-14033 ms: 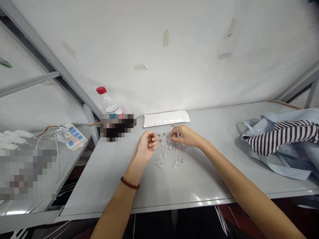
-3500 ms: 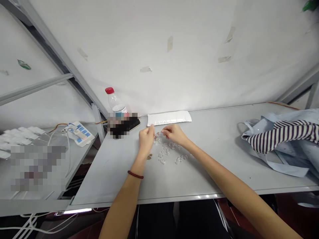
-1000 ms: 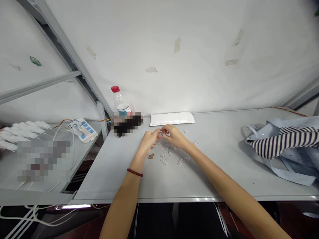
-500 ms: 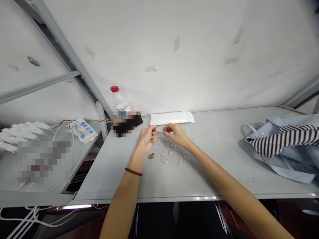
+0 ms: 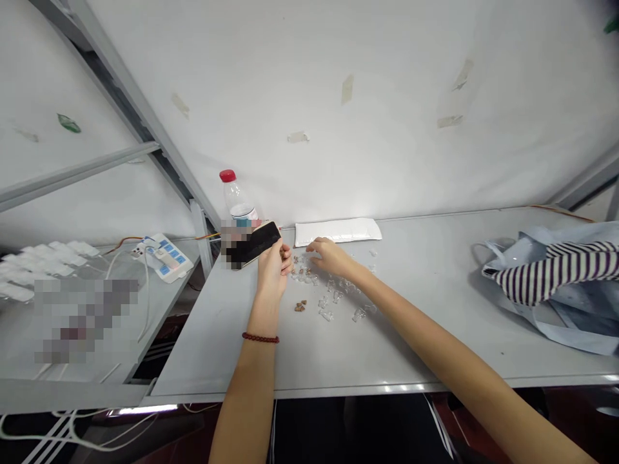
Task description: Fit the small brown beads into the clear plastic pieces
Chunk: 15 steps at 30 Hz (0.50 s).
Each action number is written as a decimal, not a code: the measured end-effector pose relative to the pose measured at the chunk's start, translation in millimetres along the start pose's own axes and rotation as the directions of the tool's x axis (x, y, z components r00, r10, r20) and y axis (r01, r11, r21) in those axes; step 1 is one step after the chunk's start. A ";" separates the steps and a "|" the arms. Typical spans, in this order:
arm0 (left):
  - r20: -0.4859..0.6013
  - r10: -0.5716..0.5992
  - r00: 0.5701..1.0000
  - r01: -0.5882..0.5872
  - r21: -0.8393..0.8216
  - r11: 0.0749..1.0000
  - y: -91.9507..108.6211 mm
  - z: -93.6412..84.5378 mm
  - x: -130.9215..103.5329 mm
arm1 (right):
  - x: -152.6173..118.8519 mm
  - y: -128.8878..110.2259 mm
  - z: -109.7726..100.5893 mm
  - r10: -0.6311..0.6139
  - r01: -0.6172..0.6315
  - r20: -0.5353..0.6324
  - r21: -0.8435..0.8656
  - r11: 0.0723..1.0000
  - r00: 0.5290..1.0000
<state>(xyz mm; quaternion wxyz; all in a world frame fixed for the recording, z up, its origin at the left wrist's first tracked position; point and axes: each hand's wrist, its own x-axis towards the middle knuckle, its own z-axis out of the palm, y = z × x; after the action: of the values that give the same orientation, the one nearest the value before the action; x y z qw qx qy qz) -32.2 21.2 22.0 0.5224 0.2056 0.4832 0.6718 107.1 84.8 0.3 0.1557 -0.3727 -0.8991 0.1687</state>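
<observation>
My left hand [image 5: 275, 269] is curled beside the phone, with small brown corks [image 5: 283, 256] showing in its bent fingers. Over the far side of a scatter of tiny clear bottles [image 5: 337, 296] reaches my right hand [image 5: 333, 258], palm down. Its thumb and fingers are apart, and nothing shows between them. Several corks lie among the bottles near the fingertips. A separate little pile of corks [image 5: 300, 306] sits on the grey table [image 5: 387, 348], nearer to me.
A white padded packet [image 5: 338, 231] lies along the wall. Left of it are a black phone [image 5: 258, 243] and a red-capped bottle [image 5: 236, 196]. A bag with a striped strap [image 5: 522, 280] rests at the right. A power strip [image 5: 167, 258] is on the left surface.
My hands have moved apart. My left hand shifted left toward the phone and turned, so corks show in it. My right hand opened and lowered over the bottles. More corks are visible among them.
</observation>
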 end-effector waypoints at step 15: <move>0.112 -0.140 0.984 0.096 0.333 0.938 -17.7 3.2 -3.4 | -26.7 -0.5 -16.4 0.024 -0.020 -0.028 0.129 0.991 0.999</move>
<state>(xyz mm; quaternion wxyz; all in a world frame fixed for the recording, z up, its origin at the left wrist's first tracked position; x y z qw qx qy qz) -19.5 19.3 8.9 0.5519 0.3045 0.5628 0.5347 131.4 68.2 11.0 0.1907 -0.3743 -0.8798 0.2224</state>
